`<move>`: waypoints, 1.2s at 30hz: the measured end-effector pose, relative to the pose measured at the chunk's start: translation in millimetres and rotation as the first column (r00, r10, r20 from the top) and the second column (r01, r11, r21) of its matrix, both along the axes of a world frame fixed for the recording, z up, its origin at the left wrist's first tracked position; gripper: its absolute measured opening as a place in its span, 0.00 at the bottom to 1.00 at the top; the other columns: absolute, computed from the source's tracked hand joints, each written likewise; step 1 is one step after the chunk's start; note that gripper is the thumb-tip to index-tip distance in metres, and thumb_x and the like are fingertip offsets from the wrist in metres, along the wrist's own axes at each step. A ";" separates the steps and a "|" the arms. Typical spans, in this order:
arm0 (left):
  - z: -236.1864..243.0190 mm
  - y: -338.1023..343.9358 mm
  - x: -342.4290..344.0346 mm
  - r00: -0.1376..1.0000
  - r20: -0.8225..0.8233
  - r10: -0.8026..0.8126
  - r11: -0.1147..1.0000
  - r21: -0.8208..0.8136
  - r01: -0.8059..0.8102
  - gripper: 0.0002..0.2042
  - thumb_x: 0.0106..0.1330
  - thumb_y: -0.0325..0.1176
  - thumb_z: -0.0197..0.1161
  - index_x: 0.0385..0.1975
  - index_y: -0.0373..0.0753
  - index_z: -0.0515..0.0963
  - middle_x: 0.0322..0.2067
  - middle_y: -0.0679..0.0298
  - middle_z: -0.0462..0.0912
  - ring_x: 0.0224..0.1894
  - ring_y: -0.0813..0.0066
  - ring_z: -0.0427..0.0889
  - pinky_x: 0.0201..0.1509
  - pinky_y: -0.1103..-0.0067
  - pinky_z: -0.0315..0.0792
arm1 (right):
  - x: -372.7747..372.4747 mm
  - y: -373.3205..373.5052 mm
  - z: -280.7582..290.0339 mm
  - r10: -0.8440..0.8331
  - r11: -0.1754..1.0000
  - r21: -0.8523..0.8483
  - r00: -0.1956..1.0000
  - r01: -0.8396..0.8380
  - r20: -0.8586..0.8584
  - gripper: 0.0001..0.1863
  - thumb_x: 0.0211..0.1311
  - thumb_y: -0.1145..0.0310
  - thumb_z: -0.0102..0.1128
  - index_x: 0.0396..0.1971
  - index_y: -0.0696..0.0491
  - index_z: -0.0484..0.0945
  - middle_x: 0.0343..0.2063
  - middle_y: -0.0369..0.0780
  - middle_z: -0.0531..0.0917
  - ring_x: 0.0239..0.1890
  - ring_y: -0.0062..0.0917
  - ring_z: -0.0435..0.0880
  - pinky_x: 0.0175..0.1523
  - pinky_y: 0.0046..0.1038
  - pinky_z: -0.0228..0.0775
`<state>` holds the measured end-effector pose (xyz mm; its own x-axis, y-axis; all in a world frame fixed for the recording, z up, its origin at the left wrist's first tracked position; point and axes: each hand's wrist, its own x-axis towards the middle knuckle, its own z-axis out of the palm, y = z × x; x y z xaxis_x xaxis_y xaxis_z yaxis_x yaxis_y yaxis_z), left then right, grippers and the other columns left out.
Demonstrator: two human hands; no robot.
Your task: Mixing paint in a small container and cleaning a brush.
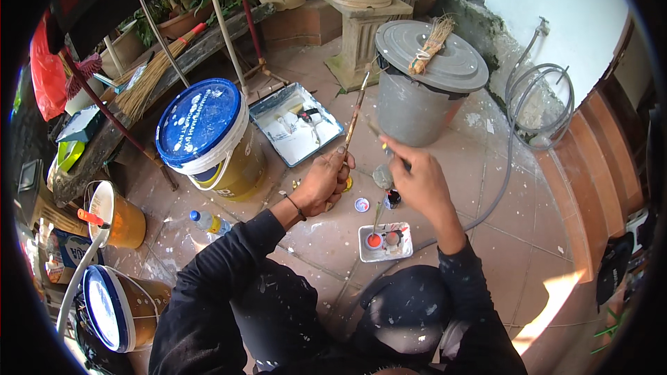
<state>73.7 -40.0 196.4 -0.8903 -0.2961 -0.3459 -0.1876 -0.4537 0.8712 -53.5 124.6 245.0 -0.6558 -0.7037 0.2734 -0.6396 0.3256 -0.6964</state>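
My left hand (322,184) is closed around a thin paintbrush (356,111), which points up and away with a pale tip. To its right, my right hand (422,182) is curled, index finger forward. A small blurred stick with a yellow spot shows at its fingertips; its kind is unclear. Below the hands, a small white tray (406,252) holds a cup of red paint (374,241) and a second reddish cup (393,238). Something thin stands up from the red paint. Beside my right hand are a dark little jar (393,198), a round lid (362,205) and a grey lump (382,176).
A blue-lidded paint bucket (208,132) and a paint tray (295,125) with white paint stand ahead left. Farther right is a lidded grey bin (417,111) carrying a straw brush (432,45). A hose (511,167) crosses the tiles by brick steps (590,173). A bottle (208,222) lies left.
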 end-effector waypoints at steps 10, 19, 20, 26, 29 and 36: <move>-4.8 -1.1 -2.5 0.994 0.024 -0.109 0.986 0.130 0.105 0.17 0.82 0.50 0.40 0.40 0.43 0.69 0.21 0.76 0.55 0.17 0.87 0.49 0.16 0.84 0.44 | -8.8 -6.6 0.2 -0.072 0.997 -0.034 0.997 0.071 -0.024 0.21 0.66 0.67 0.51 0.56 0.47 0.82 0.30 0.55 0.83 0.32 0.49 0.85 0.41 0.41 0.76; -5.1 -10.7 1.5 1.000 -0.018 0.000 0.994 0.108 0.002 0.12 0.81 0.40 0.39 0.47 0.44 0.69 0.22 0.76 0.55 0.17 0.88 0.47 0.18 0.85 0.43 | -18.5 -10.1 -22.0 -0.026 0.991 -0.127 0.991 0.043 0.132 0.21 0.66 0.65 0.53 0.57 0.47 0.81 0.33 0.55 0.83 0.31 0.44 0.84 0.40 0.36 0.75; -5.4 -12.8 1.1 1.000 -0.030 0.009 0.995 0.095 -0.006 0.11 0.82 0.41 0.40 0.46 0.44 0.69 0.22 0.76 0.56 0.17 0.88 0.48 0.18 0.86 0.44 | -13.0 -7.9 -21.1 -0.037 0.995 -0.090 0.987 0.051 0.154 0.21 0.66 0.65 0.53 0.57 0.47 0.81 0.33 0.55 0.83 0.31 0.44 0.84 0.40 0.36 0.75; -7.3 -12.0 0.1 0.991 -0.041 0.126 0.992 0.026 -0.125 0.11 0.82 0.44 0.44 0.41 0.46 0.69 0.24 0.77 0.59 0.19 0.89 0.50 0.18 0.87 0.44 | 3.0 0.8 -10.8 0.058 0.975 0.203 0.986 -0.089 0.155 0.21 0.67 0.69 0.53 0.59 0.50 0.80 0.35 0.53 0.86 0.30 0.35 0.86 0.42 0.32 0.75; -7.3 -8.6 -1.5 0.994 -0.031 0.109 0.994 0.009 -0.108 0.12 0.82 0.45 0.45 0.40 0.46 0.70 0.24 0.77 0.59 0.19 0.90 0.50 0.18 0.87 0.44 | 0.3 -3.3 -9.7 0.033 0.996 0.083 0.999 -0.036 0.039 0.21 0.67 0.69 0.53 0.58 0.49 0.81 0.35 0.54 0.85 0.30 0.39 0.86 0.42 0.33 0.75; -6.4 -8.8 -0.7 0.992 -0.037 0.117 0.993 0.021 -0.116 0.14 0.82 0.46 0.43 0.40 0.45 0.70 0.22 0.77 0.57 0.18 0.89 0.49 0.17 0.86 0.45 | 4.4 -7.4 -9.0 0.055 0.998 0.023 0.998 -0.056 0.044 0.20 0.66 0.66 0.53 0.56 0.45 0.83 0.29 0.56 0.83 0.31 0.49 0.84 0.39 0.41 0.75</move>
<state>73.0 -48.7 190.0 -0.8626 -0.3925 -0.3192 -0.0995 -0.4870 0.8677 -49.1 117.2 236.0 -0.6266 -0.7453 0.2277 -0.6263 0.3077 -0.7162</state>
